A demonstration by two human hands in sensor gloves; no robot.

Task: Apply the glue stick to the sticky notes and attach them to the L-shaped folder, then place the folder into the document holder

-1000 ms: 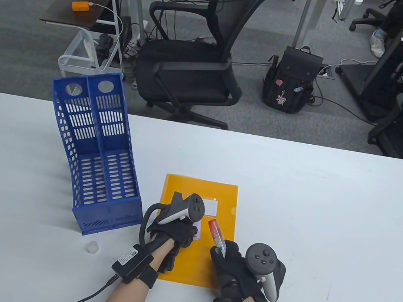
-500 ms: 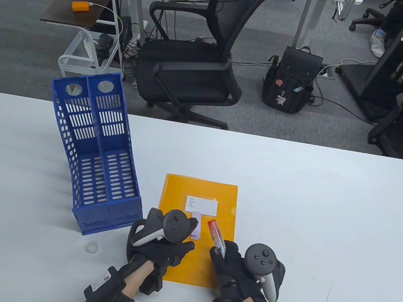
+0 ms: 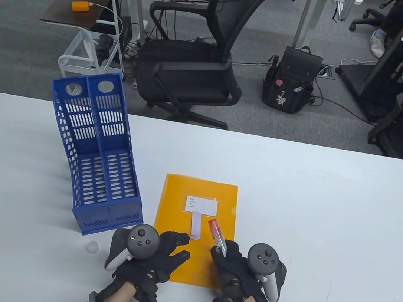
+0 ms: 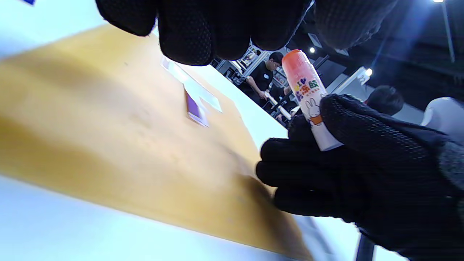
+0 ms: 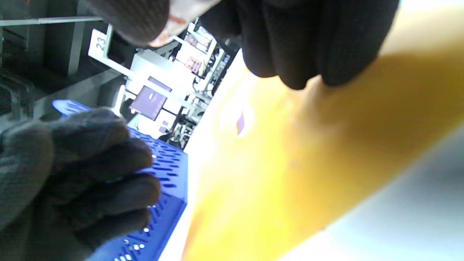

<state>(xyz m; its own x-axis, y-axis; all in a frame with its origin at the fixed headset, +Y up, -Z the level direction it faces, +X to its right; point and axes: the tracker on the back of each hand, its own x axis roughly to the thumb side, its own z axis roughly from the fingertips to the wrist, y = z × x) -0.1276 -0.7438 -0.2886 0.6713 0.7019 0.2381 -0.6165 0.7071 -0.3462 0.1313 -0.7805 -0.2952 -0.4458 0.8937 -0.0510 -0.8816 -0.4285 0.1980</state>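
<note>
Right hand (image 3: 235, 272) grips the glue stick (image 3: 217, 233) over the flat orange folder (image 3: 214, 192), left hand (image 3: 157, 253) lies loose on it; it looks thin, bendy, slippery, so grab an edge

Black mesh office chair (image 3: 196, 56), beyond the white table (image 3: 327, 213). Black backpack (image 3: 292, 81) with stickers, upright on grey carpet. Orange box (image 3: 80, 6), white cable attached, on a dark side table (image 3: 75, 6). White wire cart (image 3: 84, 54) below it. Small translucent cap (image 3: 92, 247) on the table, near edge.
</note>
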